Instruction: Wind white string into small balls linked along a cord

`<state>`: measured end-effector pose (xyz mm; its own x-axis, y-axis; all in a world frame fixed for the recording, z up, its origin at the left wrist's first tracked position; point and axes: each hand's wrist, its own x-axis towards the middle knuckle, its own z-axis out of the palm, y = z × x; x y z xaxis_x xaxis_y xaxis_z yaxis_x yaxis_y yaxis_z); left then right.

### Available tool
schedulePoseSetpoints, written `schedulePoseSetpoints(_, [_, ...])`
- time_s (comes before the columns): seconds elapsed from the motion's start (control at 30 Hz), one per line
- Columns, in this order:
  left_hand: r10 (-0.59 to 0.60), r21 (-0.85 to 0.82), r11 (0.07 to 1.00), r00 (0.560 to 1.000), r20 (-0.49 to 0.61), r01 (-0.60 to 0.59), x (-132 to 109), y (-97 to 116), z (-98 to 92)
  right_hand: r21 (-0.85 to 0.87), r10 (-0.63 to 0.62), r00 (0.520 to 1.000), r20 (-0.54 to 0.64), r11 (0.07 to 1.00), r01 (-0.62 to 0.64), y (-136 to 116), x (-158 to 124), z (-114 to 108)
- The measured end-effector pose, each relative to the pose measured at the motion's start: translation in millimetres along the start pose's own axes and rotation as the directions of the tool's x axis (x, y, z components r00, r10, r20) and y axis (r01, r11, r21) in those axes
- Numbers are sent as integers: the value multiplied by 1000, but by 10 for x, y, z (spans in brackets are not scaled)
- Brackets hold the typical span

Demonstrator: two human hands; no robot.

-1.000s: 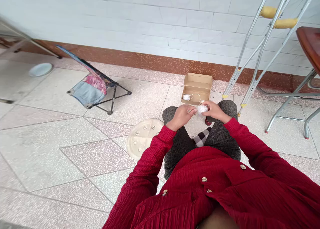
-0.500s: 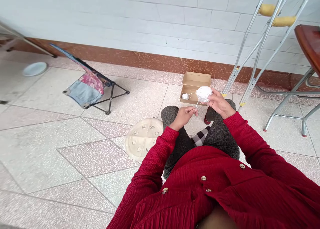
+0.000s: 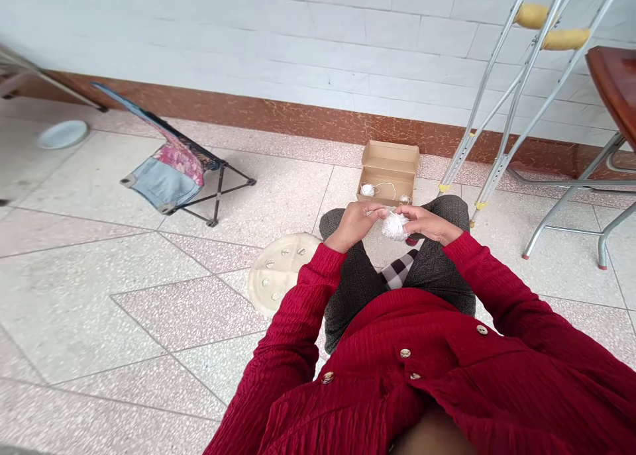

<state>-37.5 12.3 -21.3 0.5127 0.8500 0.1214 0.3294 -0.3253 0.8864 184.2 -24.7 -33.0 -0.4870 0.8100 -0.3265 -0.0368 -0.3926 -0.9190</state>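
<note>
I sit with both hands together above my knees. My right hand (image 3: 427,222) is closed on a fluffy white ball of yarn (image 3: 394,226). My left hand (image 3: 356,222) pinches the white strand (image 3: 376,211) that runs from the ball. Just beyond my knees an open cardboard box (image 3: 389,161) lies on the floor with a smaller white ball (image 3: 368,190) and a loop of thread inside it.
A round cream tray (image 3: 275,275) with small shells lies on the tiled floor by my left leg. A folding stool (image 3: 171,170) stands to the left, a white plate (image 3: 62,134) far left. Metal crutches (image 3: 501,104) lean on the wall; a table's legs (image 3: 571,197) stand at right.
My right hand, raised with the yarn ball half a second ago, has come back down to meet my left hand over my knees.
</note>
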Motion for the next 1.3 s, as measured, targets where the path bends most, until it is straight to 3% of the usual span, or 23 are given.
schedulePoseSetpoints(0.1, [-80,-167,983,997,-11,77,-18,-23,82,200,-50,998,38,979,41,-122,-78,44])
schedulePoseSetpoints(0.23, [-151,-301,946,985,-87,118,-3,-75,191,291,-142,989,44,949,124,-233,-58,88])
schedulePoseSetpoints(0.33, [-146,-277,953,986,-76,119,0,-108,215,294,-198,980,20,938,183,-299,-27,112])
schedulePoseSetpoints(0.47, [-90,-185,979,995,-38,81,-61,-113,227,265,-307,947,-98,909,322,-473,-8,69])
schedulePoseSetpoints(0.57, [-94,-160,982,995,18,96,-130,-79,264,101,-373,896,-241,909,405,-637,46,-63])
schedulePoseSetpoints(0.63, [-101,-156,982,993,66,111,-162,-37,286,-138,-429,820,-379,902,408,-675,124,-196])
schedulePoseSetpoints(0.73, [-82,-90,992,992,99,91,-162,43,259,-553,-544,661,-516,802,228,-532,249,-368])
schedulePoseSetpoints(0.77, [-70,-58,995,992,101,76,-148,68,228,-639,-555,651,-518,757,136,-438,273,-390])
schedulePoseSetpoints(0.8, [-56,-27,998,993,100,59,-127,91,188,-686,-532,677,-508,726,55,-332,280,-385])
schedulePoseSetpoints(0.87, [-31,26,999,997,72,30,-74,118,92,-673,-413,784,-463,739,-8,-124,242,-300])
schedulePoseSetpoints(0.93, [-6,57,998,999,32,5,-19,118,4,-489,-190,919,-345,872,-4,19,142,-151])
schedulePoseSetpoints(1.0, [9,47,999,1000,2,-9,23,95,-42,-197,-24,985,-170,980,-10,57,14,-2])
schedulePoseSetpoints(1.07, [0,0,1000,1000,-1,0,45,58,-29,44,-6,999,-41,999,8,-3,-107,101])
schedulePoseSetpoints(1.13, [-28,-48,998,1000,10,29,47,17,34,188,-66,998,3,980,64,-124,-191,146])
schedulePoseSetpoints(1.2, [-58,-67,996,998,21,59,29,-17,124,252,-143,990,-17,957,142,-268,-220,146])
schedulePoseSetpoints(1.3, [-77,-57,995,995,60,80,-34,-31,252,216,-254,955,-153,935,283,-452,-139,80])
